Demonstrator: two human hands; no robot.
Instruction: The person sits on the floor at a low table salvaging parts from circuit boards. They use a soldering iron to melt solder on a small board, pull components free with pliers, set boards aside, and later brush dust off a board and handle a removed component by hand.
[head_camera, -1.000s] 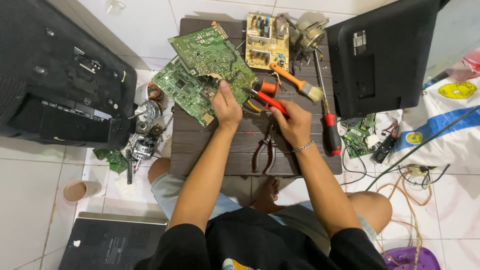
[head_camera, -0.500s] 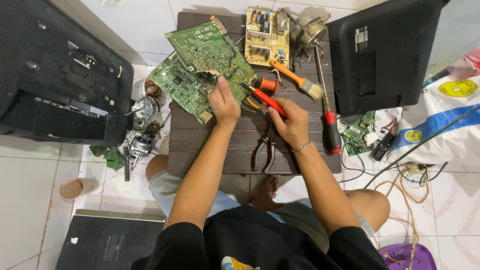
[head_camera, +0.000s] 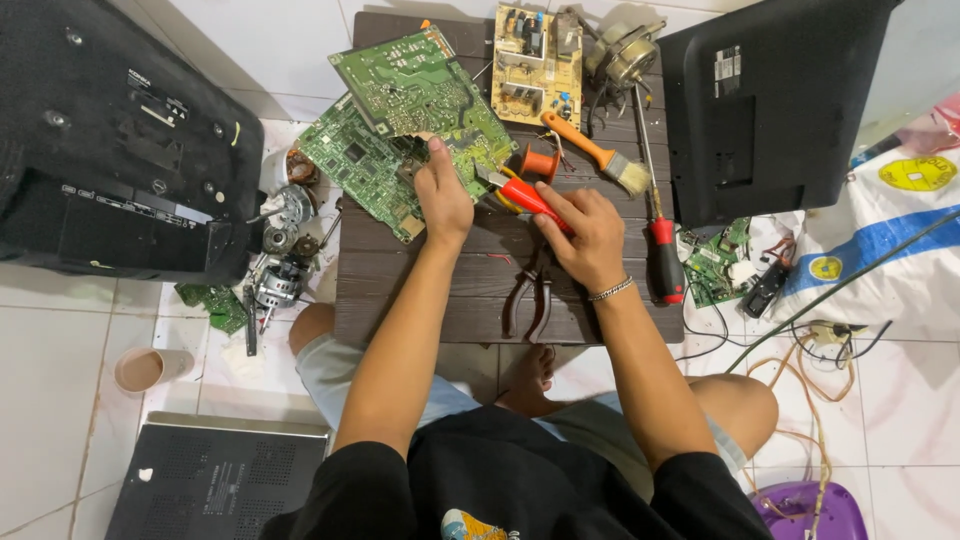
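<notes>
My left hand (head_camera: 441, 195) presses down on a green circuit board (head_camera: 410, 95) that overlaps a second green board (head_camera: 355, 170) on a small dark wooden table (head_camera: 420, 300). My right hand (head_camera: 583, 228) grips red-handled cutters (head_camera: 522, 190), whose jaws point at the right edge of the board beside my left thumb. An orange wire spool (head_camera: 541, 162) sits just above the cutters.
On the table lie a yellow circuit board (head_camera: 536, 62), an orange-handled brush (head_camera: 600, 157), a red-handled screwdriver (head_camera: 660, 230), dark pliers (head_camera: 528, 300) and a small motor (head_camera: 627, 55). Black television backs (head_camera: 110, 150) (head_camera: 770, 100) flank the table. Motors, a cup (head_camera: 145, 368) and cables lie on the floor.
My right hand with the red cutters has moved up and left, closer to the green board. My left hand stays pressed on the board.
</notes>
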